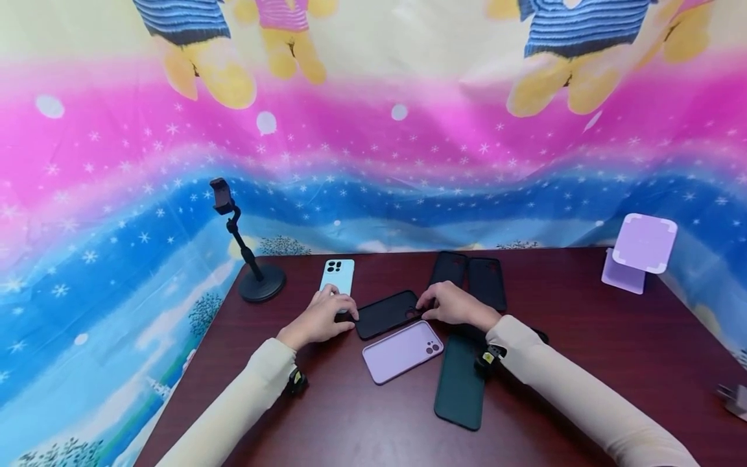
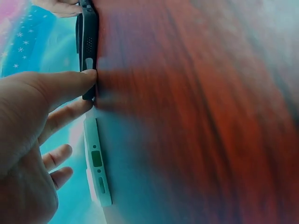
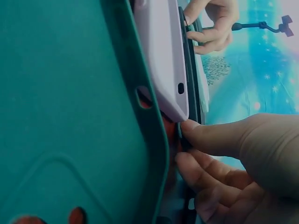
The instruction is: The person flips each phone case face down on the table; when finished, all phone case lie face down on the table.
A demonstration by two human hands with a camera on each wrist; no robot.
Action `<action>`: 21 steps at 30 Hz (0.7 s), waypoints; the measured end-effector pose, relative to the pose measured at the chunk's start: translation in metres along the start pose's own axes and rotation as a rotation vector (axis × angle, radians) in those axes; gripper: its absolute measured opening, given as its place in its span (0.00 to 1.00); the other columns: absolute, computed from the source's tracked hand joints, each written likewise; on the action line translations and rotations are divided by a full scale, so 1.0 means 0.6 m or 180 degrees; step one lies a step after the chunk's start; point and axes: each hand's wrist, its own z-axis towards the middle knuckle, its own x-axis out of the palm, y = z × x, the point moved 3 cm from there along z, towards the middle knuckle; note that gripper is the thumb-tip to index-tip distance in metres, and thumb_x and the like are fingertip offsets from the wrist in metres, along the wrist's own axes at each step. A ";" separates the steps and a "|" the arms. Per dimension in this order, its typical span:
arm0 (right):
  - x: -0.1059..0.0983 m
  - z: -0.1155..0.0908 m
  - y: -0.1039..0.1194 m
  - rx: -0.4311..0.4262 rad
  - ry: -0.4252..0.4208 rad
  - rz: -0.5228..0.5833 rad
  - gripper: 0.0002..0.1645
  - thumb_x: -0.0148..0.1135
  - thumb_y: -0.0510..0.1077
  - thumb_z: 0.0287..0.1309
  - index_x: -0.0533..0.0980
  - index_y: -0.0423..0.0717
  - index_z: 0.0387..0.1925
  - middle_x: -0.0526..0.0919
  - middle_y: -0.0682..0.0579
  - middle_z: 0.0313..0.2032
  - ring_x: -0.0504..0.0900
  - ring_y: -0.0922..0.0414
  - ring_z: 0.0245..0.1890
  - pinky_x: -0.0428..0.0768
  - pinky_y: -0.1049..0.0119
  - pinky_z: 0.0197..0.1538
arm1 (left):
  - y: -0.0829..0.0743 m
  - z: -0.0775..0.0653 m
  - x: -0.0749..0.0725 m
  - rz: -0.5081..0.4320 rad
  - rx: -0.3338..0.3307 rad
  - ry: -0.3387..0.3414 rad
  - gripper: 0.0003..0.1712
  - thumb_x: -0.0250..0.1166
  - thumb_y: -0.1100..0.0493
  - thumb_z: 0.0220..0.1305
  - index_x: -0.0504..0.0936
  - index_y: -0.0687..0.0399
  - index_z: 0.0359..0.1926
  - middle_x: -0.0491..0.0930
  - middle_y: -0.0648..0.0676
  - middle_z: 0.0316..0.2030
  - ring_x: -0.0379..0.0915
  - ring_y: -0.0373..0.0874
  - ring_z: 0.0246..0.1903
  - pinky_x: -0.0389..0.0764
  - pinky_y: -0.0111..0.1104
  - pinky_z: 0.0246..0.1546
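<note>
1. Printed fabric backdrop, pink, blue and cream with snowflakes and bears, hangs behind a dark reddish-brown wood-grain worktop.
2. Black rectangular phone case at mid-worktop, slanted, right end farther than left; one hand at each end.
3. Left hand: thumb and a finger pinch the case's left end; other fingers bent loosely.
4. Right hand: thumb and fingertips pinch its right end.
5. Lilac phone case lies just on the near side, at a similar slant.
6. Dark green phone case nearer, to the right, partly under the right wrist.
7. Mint-green phone case far left of the black one, near end partly covered by the left hand.
8. Two more black phone cases side by side beyond the right hand.
9. Black round-based phone holder at far left; lilac folding stand at far right.
10. Grey plug-like object at right edge, cut off.
</note>
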 end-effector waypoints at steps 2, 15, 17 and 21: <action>0.000 0.000 0.000 -0.0029 -0.0005 -0.0001 0.06 0.72 0.38 0.61 0.88 0.50 0.40 0.87 0.48 0.44 0.83 0.60 0.36 0.81 0.67 0.38 | -0.001 0.000 -0.001 0.0008 0.0033 -0.0026 0.03 0.72 0.53 0.66 0.88 0.40 0.40 0.84 0.43 0.50 0.61 0.48 0.57 0.64 0.48 0.56; -0.032 0.011 -0.015 -0.0122 -0.0134 0.0428 0.05 0.66 0.40 0.68 0.83 0.51 0.44 0.88 0.49 0.41 0.88 0.56 0.33 0.82 0.68 0.34 | -0.014 -0.002 -0.011 -0.0269 0.0191 -0.0218 0.02 0.67 0.54 0.71 0.82 0.43 0.42 0.83 0.43 0.47 0.66 0.48 0.59 0.66 0.50 0.60; -0.047 0.010 -0.020 -0.0075 -0.0188 0.0554 0.07 0.66 0.42 0.68 0.83 0.51 0.46 0.88 0.49 0.42 0.89 0.54 0.36 0.83 0.65 0.35 | -0.026 -0.002 -0.016 -0.0433 0.0304 -0.0281 0.03 0.67 0.55 0.71 0.81 0.44 0.43 0.82 0.43 0.46 0.69 0.48 0.56 0.68 0.49 0.59; -0.079 0.003 -0.026 0.0061 -0.0230 0.0914 0.14 0.66 0.46 0.69 0.82 0.50 0.54 0.87 0.46 0.49 0.90 0.48 0.43 0.86 0.54 0.44 | -0.059 0.003 -0.025 -0.0796 0.0611 -0.0402 0.06 0.68 0.55 0.70 0.81 0.46 0.46 0.80 0.45 0.46 0.74 0.46 0.52 0.75 0.44 0.56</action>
